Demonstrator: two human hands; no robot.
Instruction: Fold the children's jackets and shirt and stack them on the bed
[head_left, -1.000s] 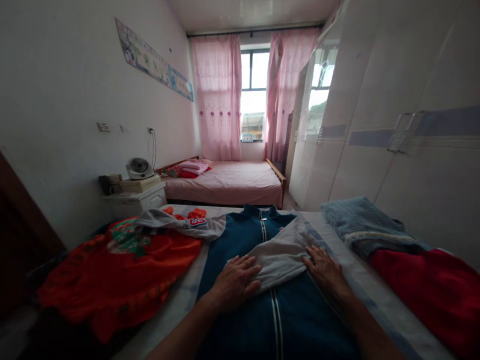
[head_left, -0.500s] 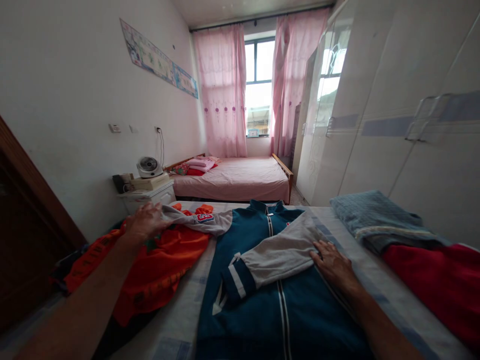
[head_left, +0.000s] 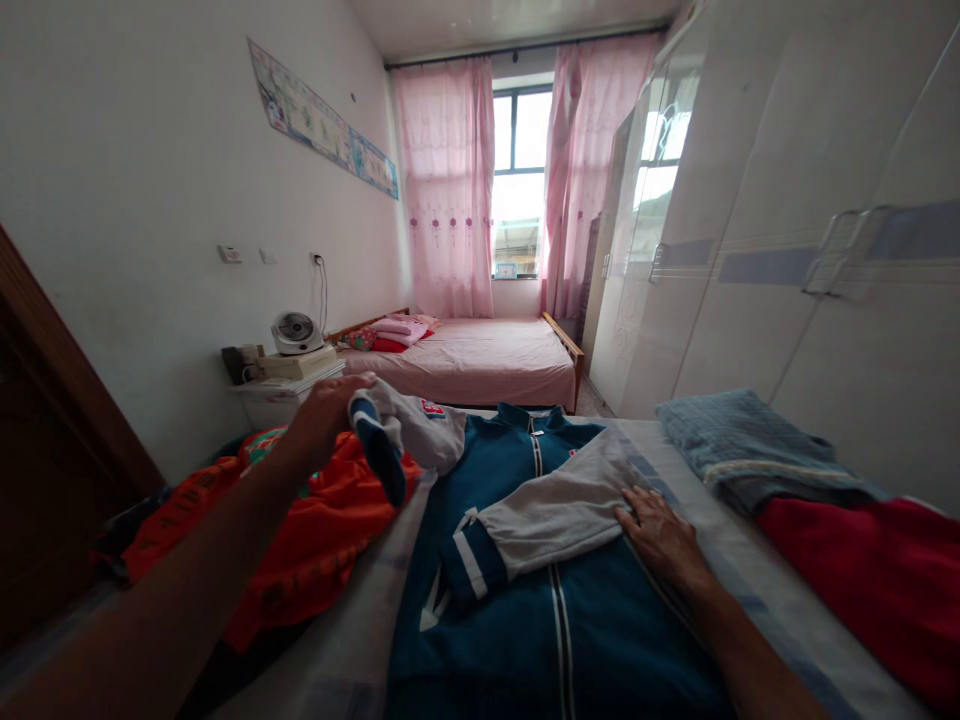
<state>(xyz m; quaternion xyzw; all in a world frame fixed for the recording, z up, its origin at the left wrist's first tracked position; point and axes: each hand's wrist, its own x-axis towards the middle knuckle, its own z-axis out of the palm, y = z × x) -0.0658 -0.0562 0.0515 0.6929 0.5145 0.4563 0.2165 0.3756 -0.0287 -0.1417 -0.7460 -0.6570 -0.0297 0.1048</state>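
A teal zip-up jacket with grey sleeves and white-striped cuffs lies front up on the bed before me. One grey sleeve is folded across its chest, cuff toward the left. My left hand is closed on the other sleeve, holding it raised near the cuff, which hangs down above orange clothing. My right hand lies flat with fingers spread at the jacket's right edge, touching the folded sleeve near its elbow.
Folded blue-grey cloth and a red garment lie on the right side of the bed. Behind are a pink-covered bed and a bedside cabinet with a small fan. White wardrobes line the right wall.
My left hand has lifted its sleeve and moved it to the right, so the striped cuff now hangs in view. My right hand has stayed on the folded sleeve.
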